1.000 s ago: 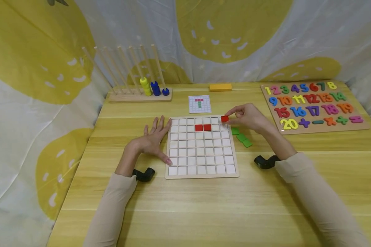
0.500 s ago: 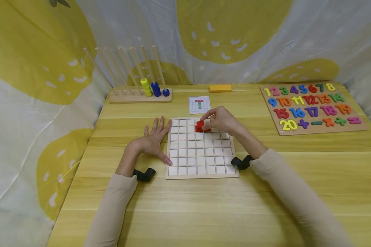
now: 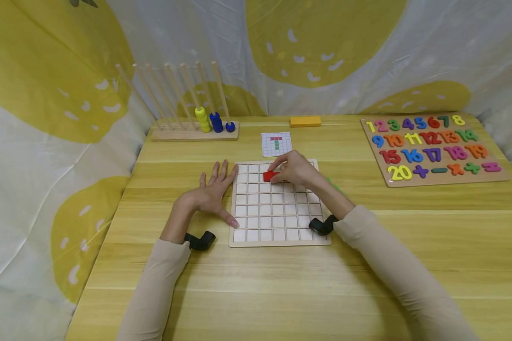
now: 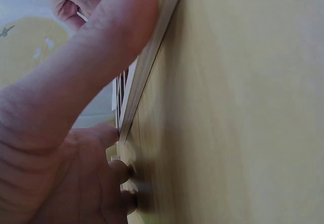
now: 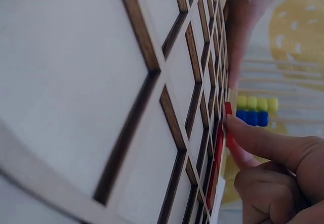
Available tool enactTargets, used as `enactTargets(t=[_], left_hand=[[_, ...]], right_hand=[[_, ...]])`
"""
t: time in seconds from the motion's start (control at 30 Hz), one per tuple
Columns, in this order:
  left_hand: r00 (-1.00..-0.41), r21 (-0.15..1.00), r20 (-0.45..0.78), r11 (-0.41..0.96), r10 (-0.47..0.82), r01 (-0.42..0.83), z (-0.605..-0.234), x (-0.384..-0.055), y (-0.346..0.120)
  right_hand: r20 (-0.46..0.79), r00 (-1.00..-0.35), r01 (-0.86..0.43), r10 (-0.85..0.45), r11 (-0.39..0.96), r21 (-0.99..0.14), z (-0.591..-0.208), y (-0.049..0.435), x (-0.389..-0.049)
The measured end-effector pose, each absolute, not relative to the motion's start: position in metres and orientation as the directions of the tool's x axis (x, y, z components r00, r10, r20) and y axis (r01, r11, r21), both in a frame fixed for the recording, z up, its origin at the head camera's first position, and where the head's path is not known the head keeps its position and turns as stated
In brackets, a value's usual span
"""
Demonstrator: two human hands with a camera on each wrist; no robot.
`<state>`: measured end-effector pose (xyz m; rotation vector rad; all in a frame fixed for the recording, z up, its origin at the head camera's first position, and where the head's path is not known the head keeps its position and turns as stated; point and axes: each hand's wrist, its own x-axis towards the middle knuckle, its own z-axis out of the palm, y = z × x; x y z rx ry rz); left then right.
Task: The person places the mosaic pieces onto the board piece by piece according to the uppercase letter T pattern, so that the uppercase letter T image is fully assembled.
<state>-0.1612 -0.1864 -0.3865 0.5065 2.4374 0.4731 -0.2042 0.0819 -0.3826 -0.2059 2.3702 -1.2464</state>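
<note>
"Head view first: where's the red tile [image 3: 267,176]?"

"Just above centre of the frame, over the upper part of the grid board [image 3: 264,209]. It lies off the left side of the right hand [image 3: 294,168], pinched between finger and thumb."

"And the left hand [image 3: 206,194]?"

"Left of centre, fingers straight and spread, thumb over the board's lower left edge. Some grid columns separate it from the tile, so the right hand is the nearer one."

"Left wrist view?"

"The thumb lies across the board's rim, running from upper middle to lower left. The right hand shows at upper left; its tile I can't make out."

"Right wrist view?"

"That's the telling one. Right of centre, the tile is seen nearly edge-on, beside the seated red tiles [image 5: 211,186], overlapping them and reaching past their upper end. It looks slightly tilted, its upper end closer to the board."

"Touching?"

"Can't tell. Nor can I tell a long axis with fingertips covering part. I'd judge that slant matters most."
</note>
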Motion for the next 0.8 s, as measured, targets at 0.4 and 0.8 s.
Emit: enactTargets(t=[0.4,0.8], left_hand=[[-0.748,0.435,-0.485,0.867,0.452,0.242,-0.387,-0.161,-0.186],[-0.754,0.43,-0.48,0.869,0.449,0.243,-0.387,-0.162,-0.186]], right_hand=[[-0.332,-0.888,0.076,-0.319,0.611,-0.788,-0.385,0.071,-0.206],[-0.316,-0.898,0.056,-0.307,0.632,-0.773,-0.385,0.07,-0.205]])
